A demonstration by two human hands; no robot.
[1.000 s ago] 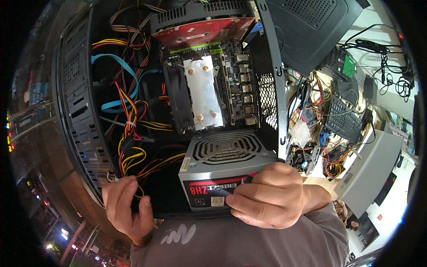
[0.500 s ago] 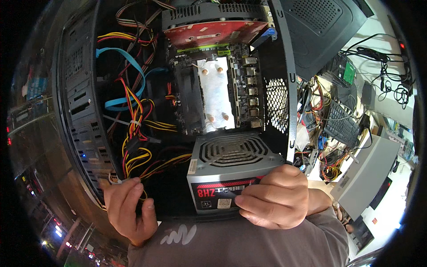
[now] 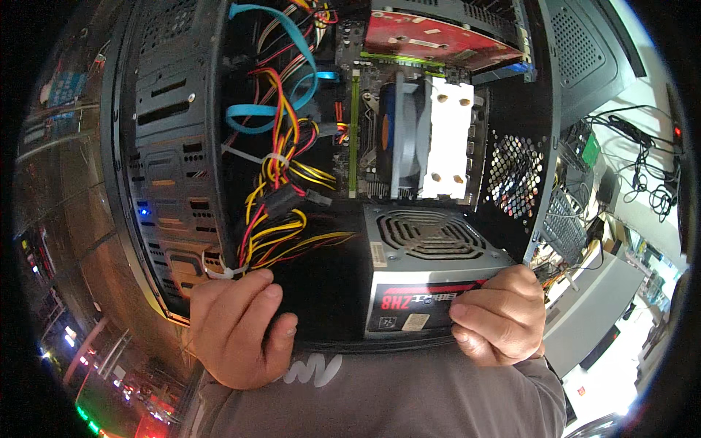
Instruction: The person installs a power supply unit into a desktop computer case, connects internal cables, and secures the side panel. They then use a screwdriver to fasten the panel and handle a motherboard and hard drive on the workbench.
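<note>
While left hand [image 3: 237, 328], right hand [image 3: 502, 317] curl fingers [image 3: 248, 296] at one case [image 3: 171, 139] with one power supply [image 3: 412, 281], cannot tell if clamped

It appears a computer repair workshop: opened computer case [image 3: 175, 131], spare keyboard [image 3: 566, 223], tangled black cables [image 3: 641, 131].

At the computer case's [image 3: 175, 150] near right corner, the right hand [image 3: 502, 315] hides part of the power supply's [image 3: 438, 271] label. The left hand [image 3: 237, 328] covers the near edge by the left corner. The case's far edge is cut off.
</note>
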